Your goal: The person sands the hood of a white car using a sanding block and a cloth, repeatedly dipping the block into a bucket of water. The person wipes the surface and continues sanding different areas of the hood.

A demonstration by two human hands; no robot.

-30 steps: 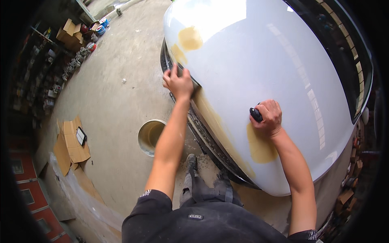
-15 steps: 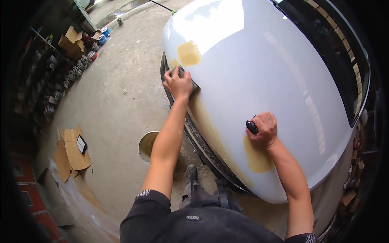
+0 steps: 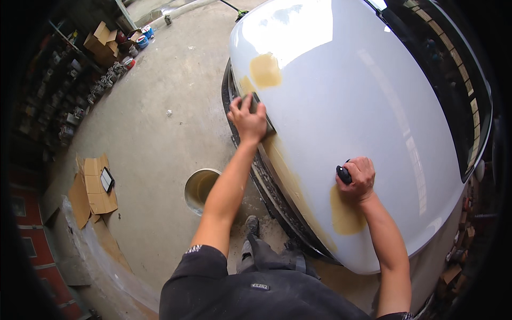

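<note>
My left hand (image 3: 249, 120) is curled over a dark grey flat block, seemingly a sanding block (image 3: 271, 128), pressed against the front edge of a white car hood (image 3: 341, 106). Tan filler runs in a strip (image 3: 288, 170) along that edge, nearer to me than the block. A rounded tan patch (image 3: 265, 71) lies just beyond the left hand. Over on the hood's right side my right hand (image 3: 362, 178) is closed round a black object with a rounded end (image 3: 343, 175); the fingers hide the rest, so its kind is unclear. Another tan patch (image 3: 346, 216) shows just below this hand.
A bucket (image 3: 188, 196) stands on the floor left of the car, close to my feet. Farther left lie flattened cardboard (image 3: 96, 200) with a dark-framed rectangle on it and plastic sheeting (image 3: 101, 266). Cans (image 3: 114, 74) and cardboard boxes (image 3: 101, 45) line the left side.
The view has shifted, so the car appears farther right. My left hand has slid the block slightly nearer along the hood's edge. My right hand keeps its hold at about the same spot.
</note>
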